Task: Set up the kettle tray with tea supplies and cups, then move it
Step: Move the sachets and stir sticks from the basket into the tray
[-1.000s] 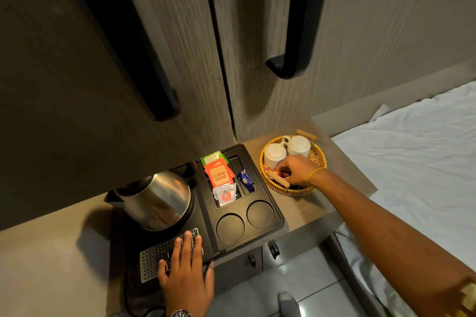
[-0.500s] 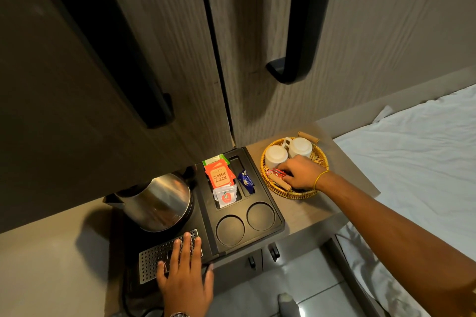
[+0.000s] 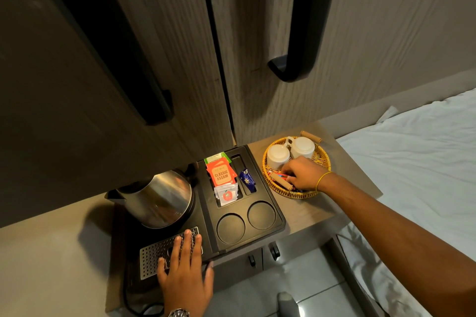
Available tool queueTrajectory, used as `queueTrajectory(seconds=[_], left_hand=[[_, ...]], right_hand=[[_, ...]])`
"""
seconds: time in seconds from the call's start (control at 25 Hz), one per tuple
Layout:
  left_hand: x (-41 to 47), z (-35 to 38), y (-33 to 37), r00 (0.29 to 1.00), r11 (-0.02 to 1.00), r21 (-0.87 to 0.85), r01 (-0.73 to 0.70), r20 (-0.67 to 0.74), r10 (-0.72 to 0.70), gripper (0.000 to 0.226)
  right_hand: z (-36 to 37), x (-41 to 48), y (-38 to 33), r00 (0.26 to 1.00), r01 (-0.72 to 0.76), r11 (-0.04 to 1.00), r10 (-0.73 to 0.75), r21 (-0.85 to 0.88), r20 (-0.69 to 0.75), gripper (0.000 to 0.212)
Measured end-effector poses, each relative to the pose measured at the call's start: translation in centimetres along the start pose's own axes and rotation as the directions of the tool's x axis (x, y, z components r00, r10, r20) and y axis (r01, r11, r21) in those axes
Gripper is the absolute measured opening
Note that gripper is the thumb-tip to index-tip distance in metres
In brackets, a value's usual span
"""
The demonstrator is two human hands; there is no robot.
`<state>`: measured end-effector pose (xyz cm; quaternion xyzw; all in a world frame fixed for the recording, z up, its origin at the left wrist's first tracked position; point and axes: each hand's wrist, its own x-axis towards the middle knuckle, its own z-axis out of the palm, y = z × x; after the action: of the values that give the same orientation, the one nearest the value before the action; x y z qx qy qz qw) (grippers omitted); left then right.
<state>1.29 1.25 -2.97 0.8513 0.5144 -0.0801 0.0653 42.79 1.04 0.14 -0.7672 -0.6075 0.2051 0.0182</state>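
A steel kettle (image 3: 157,199) sits on the left half of the black kettle tray (image 3: 279,216). In front of it the left hand (image 3: 184,271) lies flat, fingers spread, on the perforated drip grille (image 3: 154,256), gripping nothing. The tray's slots hold tea sachets (image 3: 221,175); both round cup wells (image 3: 246,221) are bare. In the wicker basket (image 3: 322,159), beside two upturned white cups (image 3: 289,153), the right hand (image 3: 302,172) curls over small packets (image 3: 282,177); whether it grips them is unclear.

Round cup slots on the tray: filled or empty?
Empty. Both cup slots show bare black bottoms; the two white cups sit upside down in the basket.
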Motion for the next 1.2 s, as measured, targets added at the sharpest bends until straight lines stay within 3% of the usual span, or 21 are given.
queueTrajectory(seconds=[0.2,0.44,0.6,0.92,1.2], left_hand=[[0.1,0.1,0.0,1.0,1.0,0.018,0.008,-0.017,-0.008,0.085],[0.1,0.1,0.1,1.0,1.0,0.004,-0.011,-0.024,0.011,0.073],[0.1,0.3,0.1,0.999,1.0,0.022,-0.009,-0.031,0.01,0.075],[0.2,0.7,-0.3,1.0,1.0,0.02,0.0,-0.03,0.001,0.077],[0.2,0.7,-0.2,0.999,1.0,-0.021,-0.017,-0.034,0.016,0.076]], right_hand=[[0.0,0.0,0.0,0.999,0.036,0.999,-0.037,0.037,0.036,0.02],[-0.5,-0.4,0.1,0.992,0.103,0.992,-0.108,0.07,0.065,0.028],[-0.3,-0.5,0.0,0.993,0.116,0.993,-0.117,0.034,0.03,0.02],[0.1,-1.0,1.0,0.997,0.027,0.983,-0.014,0.18,-0.075,0.016],[0.3,-1.4,1.2,0.999,0.014,0.975,-0.005,0.222,-0.043,0.021]])
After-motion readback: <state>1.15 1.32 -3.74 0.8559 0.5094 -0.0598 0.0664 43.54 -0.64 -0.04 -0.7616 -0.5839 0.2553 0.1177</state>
